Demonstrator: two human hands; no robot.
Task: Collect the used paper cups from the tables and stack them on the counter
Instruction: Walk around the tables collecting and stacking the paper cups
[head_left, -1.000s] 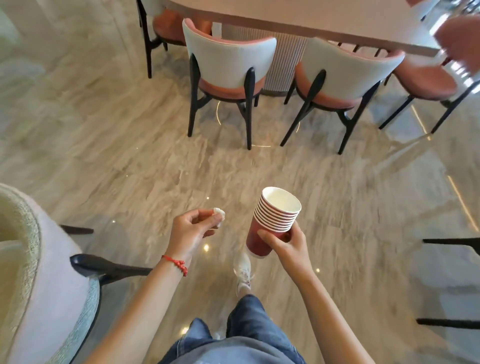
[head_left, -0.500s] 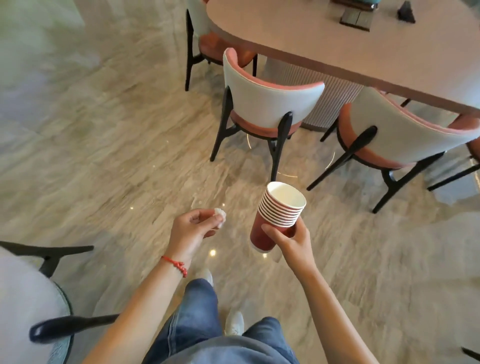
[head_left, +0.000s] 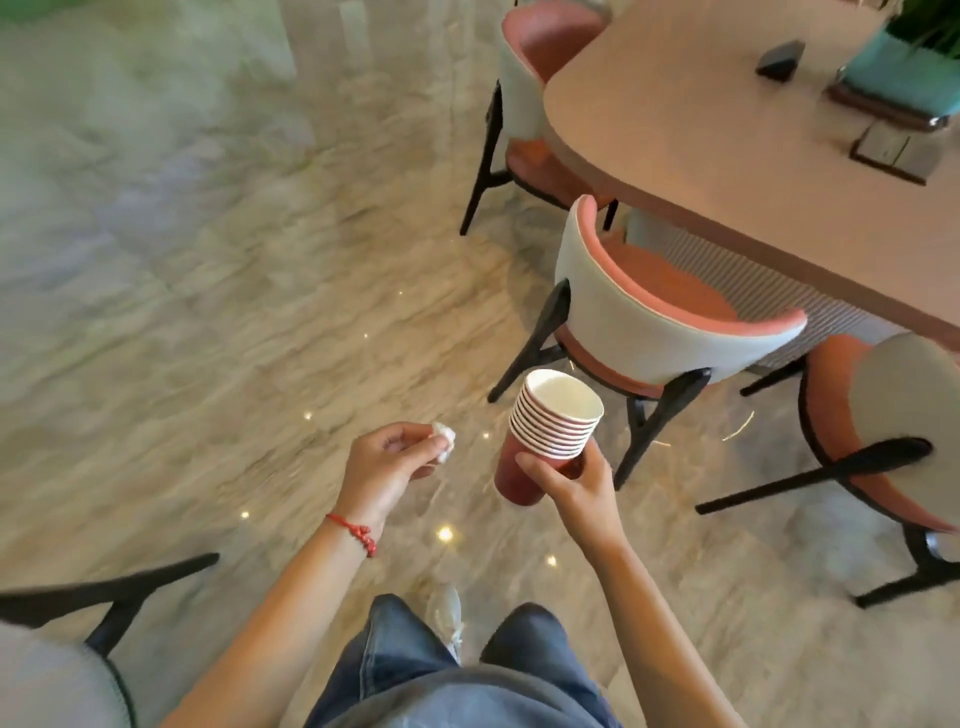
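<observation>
Flanking cup stack (head_left: 550, 431): chair (head_left: 660, 332), table (head_left: 727, 135).

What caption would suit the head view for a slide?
Right hand holds a cup stack, left hand pinches a paper wad, beside a table.

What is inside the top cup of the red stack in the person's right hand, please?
The top cup shows a bare white inner wall and looks empty, though its bottom is out of sight. The cups nested beneath it show only their rims. The right hand covers part of the stack.
</observation>
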